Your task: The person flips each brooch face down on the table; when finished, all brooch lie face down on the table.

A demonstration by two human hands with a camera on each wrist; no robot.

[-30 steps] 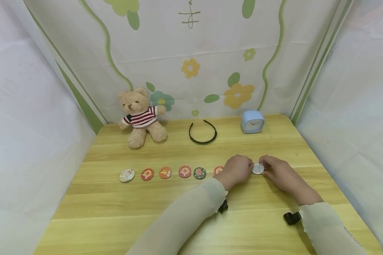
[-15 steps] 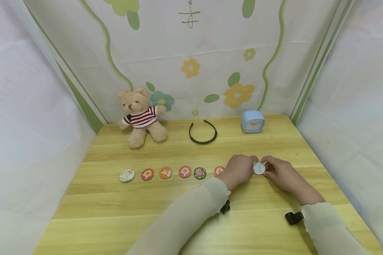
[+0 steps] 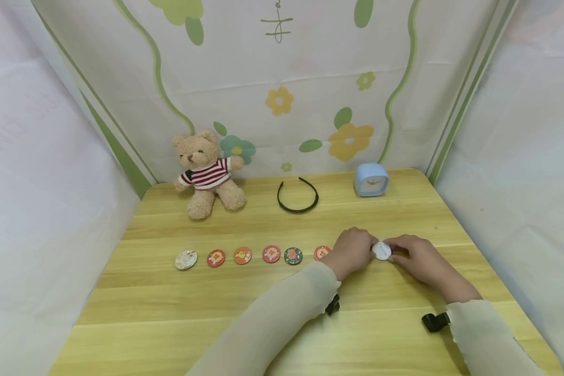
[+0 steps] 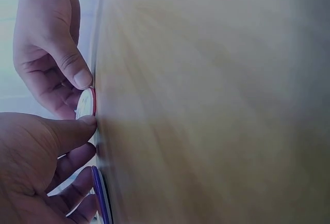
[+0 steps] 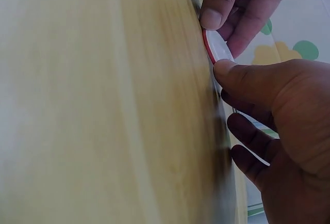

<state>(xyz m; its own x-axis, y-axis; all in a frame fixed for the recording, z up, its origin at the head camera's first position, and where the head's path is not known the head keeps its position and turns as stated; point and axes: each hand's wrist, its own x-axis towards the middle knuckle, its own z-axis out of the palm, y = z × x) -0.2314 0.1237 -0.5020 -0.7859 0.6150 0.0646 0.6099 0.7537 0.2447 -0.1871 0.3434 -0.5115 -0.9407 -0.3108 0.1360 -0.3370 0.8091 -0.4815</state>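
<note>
A small round disc point(image 3: 383, 251) with a white upper face and a red rim is at the right end of a row of coloured discs. On its left edge my left hand point(image 3: 354, 252) pinches it, thumb on the rim in the left wrist view. My right hand point(image 3: 415, 257) holds the opposite edge between thumb and fingers. In both wrist views the disc point(image 5: 217, 46) is at table level. Another disc with a blue edge point(image 4: 101, 195) lies by the left hand's curled fingers, hidden in the head view.
Leftward runs the row: a red disc point(image 3: 322, 253) beside the left wrist, a green disc point(image 3: 293, 256), several red and orange ones, and a pale patterned disc point(image 3: 186, 259). Behind sit a teddy bear point(image 3: 204, 175), a black headband point(image 3: 298, 210) and a blue clock point(image 3: 371, 180).
The disc has shifted slightly right and toward the person, its white face now turned more upward. Both hands have kept their hold on it.
</note>
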